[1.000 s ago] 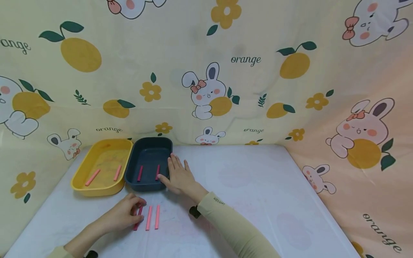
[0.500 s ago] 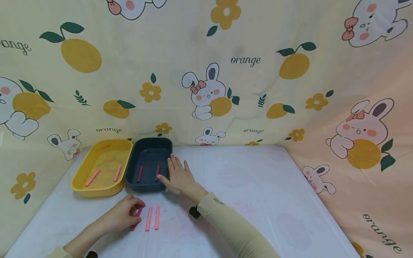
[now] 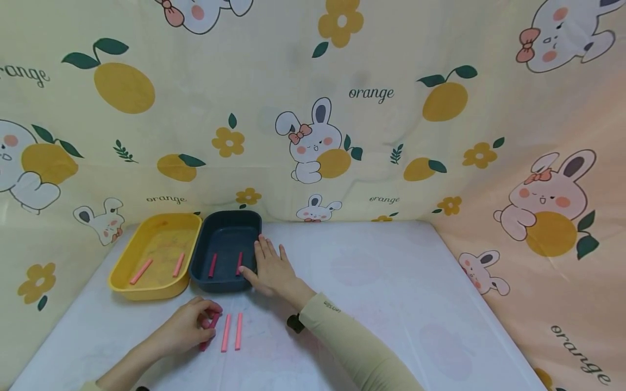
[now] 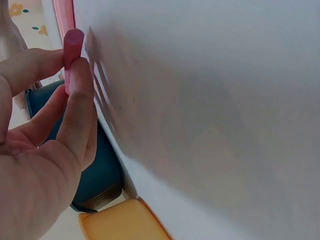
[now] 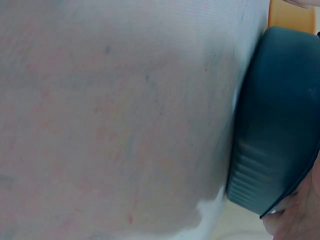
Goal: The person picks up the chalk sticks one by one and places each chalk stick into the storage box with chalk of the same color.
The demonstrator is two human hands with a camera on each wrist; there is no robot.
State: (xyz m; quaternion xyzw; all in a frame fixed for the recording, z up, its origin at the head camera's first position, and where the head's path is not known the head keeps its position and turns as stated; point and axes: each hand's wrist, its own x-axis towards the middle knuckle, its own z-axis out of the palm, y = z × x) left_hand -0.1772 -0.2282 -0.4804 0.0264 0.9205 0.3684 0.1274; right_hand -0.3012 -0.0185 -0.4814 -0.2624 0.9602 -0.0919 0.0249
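Note:
In the head view my left hand [image 3: 183,326] pinches a dark red chalk stick [image 3: 214,321] between thumb and fingers, near the table's front. The left wrist view shows the end of this red chalk stick [image 4: 73,40] between the fingertips. Just right of it lie two light pink chalk sticks [image 3: 226,333], side by side. My right hand [image 3: 276,274] rests with straight fingers on the right rim of a dark blue tray [image 3: 226,285]; its thumb reaches over the near corner. Two dark red chalk sticks [image 3: 212,265] lie in that tray, one partly behind the thumb.
A yellow tray [image 3: 146,293] stands against the blue tray's left side, with two light pink chalk sticks [image 3: 141,271] in it. A white cloth [image 3: 371,304] with faint coloured smudges covers the table. Behind rises a patterned curtain [image 3: 244,179].
The red chalk stick in my left hand has shifted and tilted a little between the fingers. My right hand stays on the blue tray. The head view has tipped slightly.

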